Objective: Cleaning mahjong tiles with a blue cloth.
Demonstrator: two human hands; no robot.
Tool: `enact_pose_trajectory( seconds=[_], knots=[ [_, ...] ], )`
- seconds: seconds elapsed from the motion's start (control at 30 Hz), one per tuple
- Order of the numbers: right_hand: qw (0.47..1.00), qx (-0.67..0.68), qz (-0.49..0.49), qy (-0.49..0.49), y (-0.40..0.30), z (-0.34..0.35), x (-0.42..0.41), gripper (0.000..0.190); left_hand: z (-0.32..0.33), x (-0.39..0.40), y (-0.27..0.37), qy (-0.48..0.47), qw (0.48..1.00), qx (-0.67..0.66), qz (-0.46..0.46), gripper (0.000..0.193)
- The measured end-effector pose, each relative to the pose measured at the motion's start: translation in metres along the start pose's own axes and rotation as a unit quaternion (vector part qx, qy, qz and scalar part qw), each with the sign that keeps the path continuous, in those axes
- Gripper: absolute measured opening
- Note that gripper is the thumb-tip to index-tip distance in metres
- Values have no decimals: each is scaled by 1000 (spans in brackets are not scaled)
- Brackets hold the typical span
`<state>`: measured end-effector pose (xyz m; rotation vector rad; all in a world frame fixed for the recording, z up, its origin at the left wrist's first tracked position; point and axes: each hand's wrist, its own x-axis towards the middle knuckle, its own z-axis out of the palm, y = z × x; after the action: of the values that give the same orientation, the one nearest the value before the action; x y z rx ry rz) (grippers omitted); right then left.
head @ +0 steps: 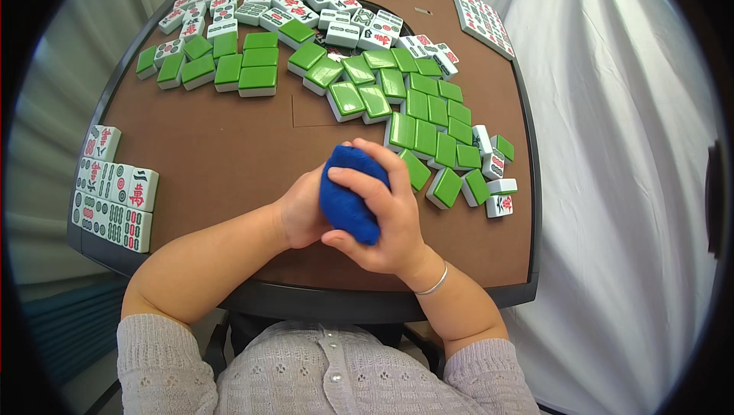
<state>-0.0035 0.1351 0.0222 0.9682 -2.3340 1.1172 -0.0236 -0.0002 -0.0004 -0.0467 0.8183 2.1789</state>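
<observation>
Both of my hands are pressed around a bunched blue cloth [348, 196] above the near part of a mahjong table. My right hand [395, 220] grips it from the right, with a thin silver bangle on that wrist. From the other side my left hand [301, 208] backs the cloth, its fingers mostly hidden. Whether anything is wrapped inside cannot be seen. Beyond and to the right of my hands lie several green-backed mahjong tiles [425, 139], face down. One face-down tile [414, 169] is closest to my right hand.
The brown tabletop [212, 145] has a raised black rim [321, 302]. Face-up tiles [344, 33] crowd the far side, around a dark round centre. Face-up tile rows stand at the left edge [114, 205] and far right corner [483, 22]. White curtains [608, 185] hang at the right.
</observation>
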Motion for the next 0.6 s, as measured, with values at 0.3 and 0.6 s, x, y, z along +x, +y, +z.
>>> enact_pose_trajectory(
  seconds=[0.3, 0.6],
  knots=[
    [997, -2, 7, 81, 3, -3, 0, 35, 12, -6, 0, -12, 999, 27, -15, 57],
    [920, 234, 254, 188, 16, -8, -1, 26, -5, 3, 1, -113, 989, 59, -79, 58]
  ],
)
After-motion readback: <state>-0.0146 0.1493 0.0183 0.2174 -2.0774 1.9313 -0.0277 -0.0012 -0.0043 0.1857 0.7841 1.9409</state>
